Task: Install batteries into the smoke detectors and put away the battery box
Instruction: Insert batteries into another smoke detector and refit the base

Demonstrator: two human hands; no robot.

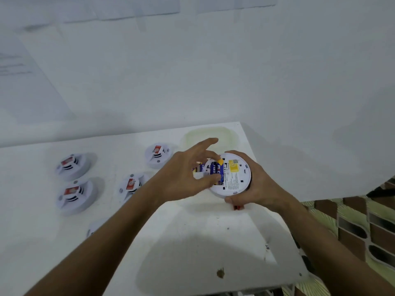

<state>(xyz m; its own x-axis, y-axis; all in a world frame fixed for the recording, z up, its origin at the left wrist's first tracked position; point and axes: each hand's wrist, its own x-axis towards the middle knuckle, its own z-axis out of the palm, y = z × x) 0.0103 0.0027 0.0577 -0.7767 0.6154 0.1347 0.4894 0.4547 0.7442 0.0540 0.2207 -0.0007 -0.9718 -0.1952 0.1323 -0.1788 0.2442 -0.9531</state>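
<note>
Above the white table (pixel 192 242), the right hand (pixel 259 186) grips an upturned smoke detector (pixel 232 175) while the left hand (pixel 188 171) pinches a blue battery (pixel 215 169) into its bay (four detectors (pixel 73 166) face-up alongside, battery state unseen), box unstowed.

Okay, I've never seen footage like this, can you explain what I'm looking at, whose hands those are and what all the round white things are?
This is one picture from a camera worn on a person's head, looking down at their own two bare hands; there is no machine. The right hand cups a round white smoke detector turned back side up. The left hand reaches over it, its fingers at the blue batteries in the open compartment. On the white table lie four more detectors, face up with red labels, and part of a fifth shows by the left forearm. Behind the hands sits a pale translucent box.
</note>
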